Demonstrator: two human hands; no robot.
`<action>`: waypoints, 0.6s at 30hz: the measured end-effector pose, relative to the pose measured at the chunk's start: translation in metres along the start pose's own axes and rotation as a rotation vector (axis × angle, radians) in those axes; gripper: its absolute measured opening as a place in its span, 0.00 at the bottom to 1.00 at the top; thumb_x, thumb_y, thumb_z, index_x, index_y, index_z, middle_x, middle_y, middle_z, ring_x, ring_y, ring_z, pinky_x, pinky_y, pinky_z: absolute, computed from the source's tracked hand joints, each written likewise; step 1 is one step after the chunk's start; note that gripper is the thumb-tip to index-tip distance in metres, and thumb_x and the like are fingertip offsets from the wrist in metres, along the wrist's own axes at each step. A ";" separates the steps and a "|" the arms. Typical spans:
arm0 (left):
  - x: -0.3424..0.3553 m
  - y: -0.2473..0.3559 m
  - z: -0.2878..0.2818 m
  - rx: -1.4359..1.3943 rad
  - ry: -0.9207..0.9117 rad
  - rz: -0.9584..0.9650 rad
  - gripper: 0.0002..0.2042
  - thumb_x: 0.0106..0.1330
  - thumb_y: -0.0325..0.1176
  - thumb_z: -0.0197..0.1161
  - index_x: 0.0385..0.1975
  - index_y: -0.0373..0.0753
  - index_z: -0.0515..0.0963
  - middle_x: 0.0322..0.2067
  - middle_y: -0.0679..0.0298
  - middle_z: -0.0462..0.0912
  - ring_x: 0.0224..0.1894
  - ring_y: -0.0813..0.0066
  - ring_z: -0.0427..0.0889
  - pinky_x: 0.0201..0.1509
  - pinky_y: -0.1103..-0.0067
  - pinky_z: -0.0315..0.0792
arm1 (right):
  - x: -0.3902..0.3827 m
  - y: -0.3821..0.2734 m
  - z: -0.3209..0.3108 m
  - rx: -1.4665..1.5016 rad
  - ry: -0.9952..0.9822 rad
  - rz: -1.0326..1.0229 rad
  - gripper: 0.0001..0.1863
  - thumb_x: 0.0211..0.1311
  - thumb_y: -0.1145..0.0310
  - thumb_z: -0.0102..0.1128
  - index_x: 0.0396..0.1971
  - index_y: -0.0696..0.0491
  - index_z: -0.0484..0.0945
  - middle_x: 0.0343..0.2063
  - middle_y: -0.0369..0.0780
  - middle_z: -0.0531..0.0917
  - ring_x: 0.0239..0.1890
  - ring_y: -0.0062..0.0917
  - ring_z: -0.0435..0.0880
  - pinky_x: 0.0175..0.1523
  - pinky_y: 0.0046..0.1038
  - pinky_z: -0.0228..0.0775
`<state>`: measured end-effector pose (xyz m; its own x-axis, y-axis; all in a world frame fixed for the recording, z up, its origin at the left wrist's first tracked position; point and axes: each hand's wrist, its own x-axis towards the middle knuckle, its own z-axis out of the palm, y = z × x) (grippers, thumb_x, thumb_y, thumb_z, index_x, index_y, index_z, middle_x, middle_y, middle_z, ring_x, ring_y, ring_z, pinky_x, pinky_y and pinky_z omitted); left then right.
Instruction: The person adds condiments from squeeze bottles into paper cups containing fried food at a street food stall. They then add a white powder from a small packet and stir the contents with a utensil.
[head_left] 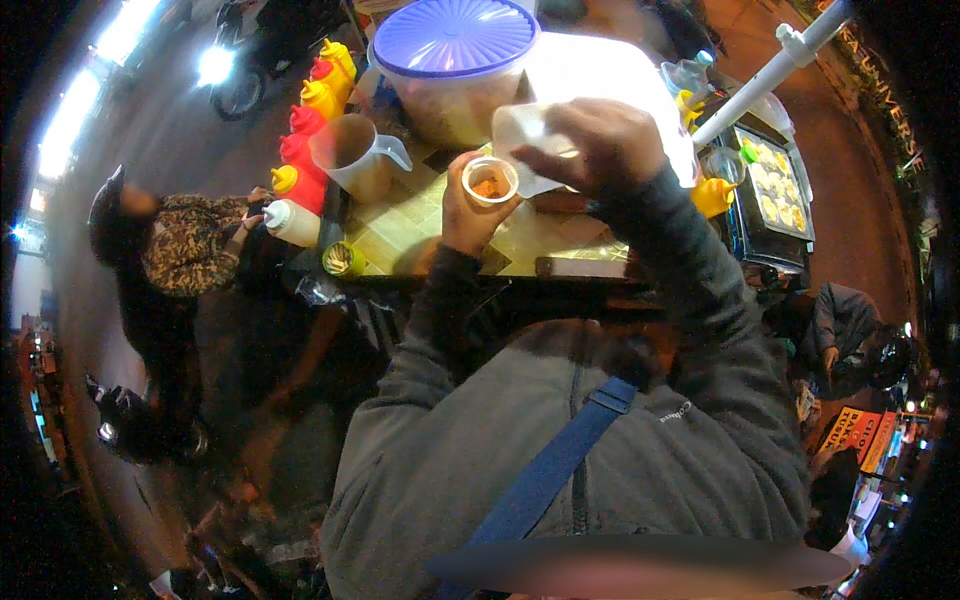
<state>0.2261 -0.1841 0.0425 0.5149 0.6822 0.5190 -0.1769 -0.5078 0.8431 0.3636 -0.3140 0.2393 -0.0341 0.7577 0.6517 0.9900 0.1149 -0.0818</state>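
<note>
My left hand (468, 222) is wrapped round a small white paper cup (490, 201) and holds it upright over the front of the table. Brownish-orange food (489, 183) lies inside the cup. Just right of and above it, my right hand (600, 145) grips a translucent white plastic container (512, 122), which is slightly blurred. My right fingers hide part of this container, and its contents do not show. Behind both hands stands a large clear tub (450, 112) with a purple ribbed lid (455, 38).
A translucent jug (350, 157) stands left, beside a row of red and yellow squeeze bottles (305, 180) and a white one (292, 222). A small tin of sticks (343, 259) sits at the near left corner. A pan of round snacks (775, 185) is right, below a pale pole (765, 85). People (195, 240) stand left.
</note>
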 end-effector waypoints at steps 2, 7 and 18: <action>-0.002 0.002 -0.009 0.018 0.047 -0.105 0.39 0.45 0.32 0.82 0.57 0.38 0.65 0.50 0.55 0.77 0.52 0.64 0.79 0.58 0.71 0.74 | -0.021 0.000 -0.012 0.022 0.097 0.182 0.21 0.52 0.51 0.74 0.26 0.55 0.81 0.22 0.43 0.82 0.25 0.36 0.83 0.32 0.33 0.74; -0.010 -0.011 -0.042 -0.042 0.252 -0.153 0.38 0.46 0.28 0.81 0.58 0.39 0.65 0.49 0.58 0.75 0.52 0.66 0.77 0.59 0.71 0.73 | -0.102 -0.016 0.017 0.601 0.187 0.791 0.17 0.60 0.57 0.70 0.34 0.58 0.81 0.28 0.42 0.85 0.29 0.22 0.83 0.36 0.28 0.75; -0.021 -0.037 -0.069 0.123 0.360 -0.088 0.39 0.46 0.26 0.80 0.58 0.38 0.64 0.53 0.59 0.71 0.55 0.67 0.73 0.61 0.71 0.69 | -0.174 -0.022 0.099 0.571 -0.014 0.397 0.21 0.56 0.55 0.72 0.34 0.57 0.77 0.29 0.45 0.78 0.32 0.38 0.78 0.38 0.34 0.70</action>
<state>0.1637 -0.1429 0.0098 0.1924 0.8557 0.4804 -0.0319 -0.4839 0.8746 0.3346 -0.3848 0.0529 0.3101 0.8201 0.4808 0.7011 0.1443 -0.6983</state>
